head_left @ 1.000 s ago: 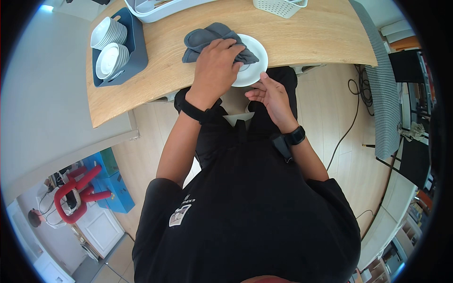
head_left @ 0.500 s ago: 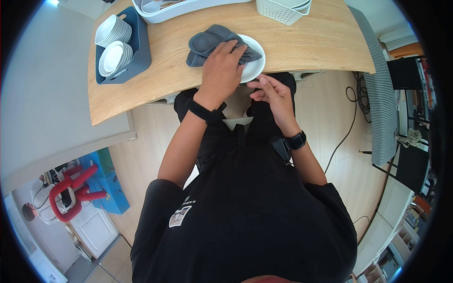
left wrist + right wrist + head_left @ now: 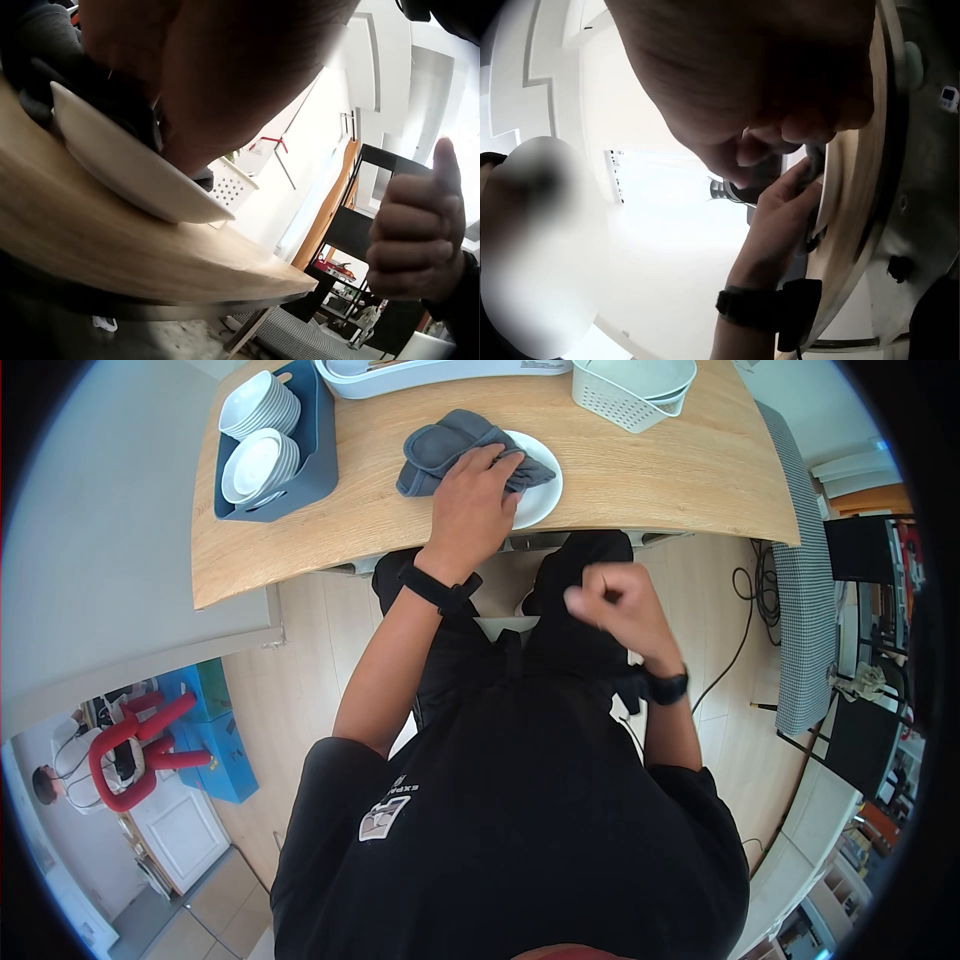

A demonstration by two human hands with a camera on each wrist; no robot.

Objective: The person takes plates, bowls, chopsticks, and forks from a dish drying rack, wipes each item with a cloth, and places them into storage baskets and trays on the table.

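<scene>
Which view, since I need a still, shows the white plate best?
The head view: the white plate shows from above, partly covered by the gray cloth and left hand. The left wrist view shows mainly its outer side; the right wrist view, only a thin edge.

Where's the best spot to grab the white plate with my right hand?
Probably the bare rim on the right of the white plate, approached from the right with the right hand, thumb above, fingers below. The rim flares up off the table, leaving finger room, while the gray cloth and left hand cover its left part.
</scene>
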